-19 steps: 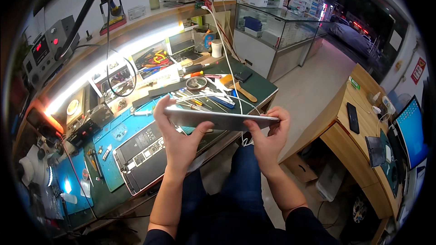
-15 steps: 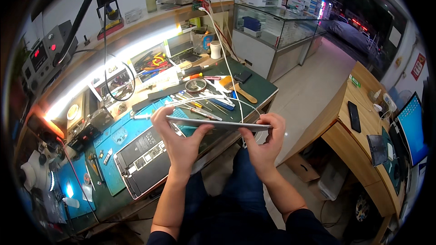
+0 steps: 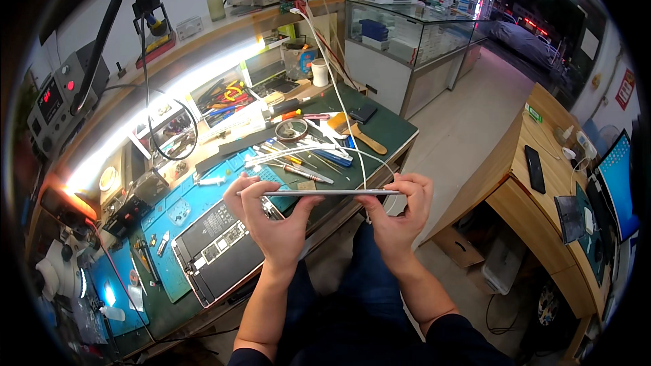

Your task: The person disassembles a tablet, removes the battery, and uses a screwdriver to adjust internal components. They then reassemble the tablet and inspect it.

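A thin, flat grey panel is held up edge-on between my two hands, almost level. My left hand pinches its left end, thumb underneath and fingers on top. At the other end my right hand grips it the same way. The panel's faces are hidden by the angle, so whether it is a screen or a whole tablet is unclear. Below and left of my left hand lies an opened tablet on the bench, its black batteries and circuit board exposed.
A blue work mat lies on the green-topped bench. Beyond the panel are a round dish, several hand tools and a wooden-handled brush. White cables hang behind the panel. At right stands a wooden desk with a phone and monitor.
The panel has gone from slightly tilted, right end lower, to nearly level. Both hands keep their grip at its ends. The whole view has shifted slightly.
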`<state>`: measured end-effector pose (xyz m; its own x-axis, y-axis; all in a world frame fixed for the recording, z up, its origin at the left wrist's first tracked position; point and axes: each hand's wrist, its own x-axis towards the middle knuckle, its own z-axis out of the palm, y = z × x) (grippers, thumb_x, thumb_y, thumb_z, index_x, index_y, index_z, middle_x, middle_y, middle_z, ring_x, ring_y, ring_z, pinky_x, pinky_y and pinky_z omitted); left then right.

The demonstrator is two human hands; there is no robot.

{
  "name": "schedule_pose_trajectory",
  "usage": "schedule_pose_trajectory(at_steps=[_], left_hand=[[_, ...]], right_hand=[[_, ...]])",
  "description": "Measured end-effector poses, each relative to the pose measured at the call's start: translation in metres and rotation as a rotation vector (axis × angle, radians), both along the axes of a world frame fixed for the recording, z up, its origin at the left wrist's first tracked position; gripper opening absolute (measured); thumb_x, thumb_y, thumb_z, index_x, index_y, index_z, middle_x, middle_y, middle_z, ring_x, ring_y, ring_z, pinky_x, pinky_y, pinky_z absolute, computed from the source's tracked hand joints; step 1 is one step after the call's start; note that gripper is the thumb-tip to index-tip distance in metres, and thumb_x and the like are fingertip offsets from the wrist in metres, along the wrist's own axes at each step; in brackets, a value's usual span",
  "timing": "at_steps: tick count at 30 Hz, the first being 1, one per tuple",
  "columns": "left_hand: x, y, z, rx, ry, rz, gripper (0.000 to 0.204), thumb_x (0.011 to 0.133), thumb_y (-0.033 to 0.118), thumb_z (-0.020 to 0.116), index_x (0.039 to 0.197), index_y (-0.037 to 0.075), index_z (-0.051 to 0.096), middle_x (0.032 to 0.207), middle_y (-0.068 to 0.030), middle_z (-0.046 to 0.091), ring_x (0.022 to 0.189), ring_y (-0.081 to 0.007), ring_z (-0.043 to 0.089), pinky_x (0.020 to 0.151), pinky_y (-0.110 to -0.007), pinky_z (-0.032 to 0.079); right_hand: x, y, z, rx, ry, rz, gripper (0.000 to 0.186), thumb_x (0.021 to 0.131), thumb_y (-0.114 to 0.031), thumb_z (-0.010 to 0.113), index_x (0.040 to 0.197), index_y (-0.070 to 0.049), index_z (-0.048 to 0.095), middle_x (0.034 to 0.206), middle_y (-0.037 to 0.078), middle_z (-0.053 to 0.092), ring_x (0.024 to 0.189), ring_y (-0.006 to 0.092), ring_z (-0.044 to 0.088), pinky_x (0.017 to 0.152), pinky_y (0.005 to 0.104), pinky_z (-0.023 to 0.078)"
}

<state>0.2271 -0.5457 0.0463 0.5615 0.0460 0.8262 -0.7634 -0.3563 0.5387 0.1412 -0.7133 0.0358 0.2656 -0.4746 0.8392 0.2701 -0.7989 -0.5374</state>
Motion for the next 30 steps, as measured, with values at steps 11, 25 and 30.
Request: schedule_pose_trajectory(at_steps=[11,25,30], left_hand=[[0.001,0.002,0.0,-0.004,-0.042,-0.009,0.067,0.061,0.024,0.101,0.107,0.009,0.056,0.12,-0.0114,0.048,0.12,-0.0296,0.048,0.111,-0.048,0.04],[0.0,0.003,0.0,-0.008,-0.063,-0.004,0.07,0.061,0.025,0.102,0.111,0.01,0.055,0.124,-0.0117,0.047,0.123,-0.0309,0.046,0.112,-0.048,0.039],[0.001,0.004,0.007,-0.029,-0.04,-0.061,0.068,0.06,0.028,0.103,0.105,0.011,0.054,0.12,-0.0125,0.043,0.124,-0.0322,0.044,0.118,-0.056,0.034]], right_hand=[[0.001,0.006,-0.002,0.027,-0.059,0.002,0.046,0.064,-0.02,0.1,0.091,-0.007,0.066,0.095,0.009,0.059,0.098,0.0268,0.059,0.095,0.0426,0.055],[0.0,0.01,0.0,0.039,-0.064,-0.004,0.046,0.064,-0.018,0.101,0.092,-0.007,0.066,0.099,0.009,0.059,0.102,0.0265,0.059,0.094,0.0411,0.054],[-0.002,0.0,0.002,0.011,-0.047,0.049,0.045,0.064,-0.017,0.1,0.093,-0.007,0.067,0.103,0.011,0.059,0.1,0.027,0.061,0.091,0.0396,0.055]])
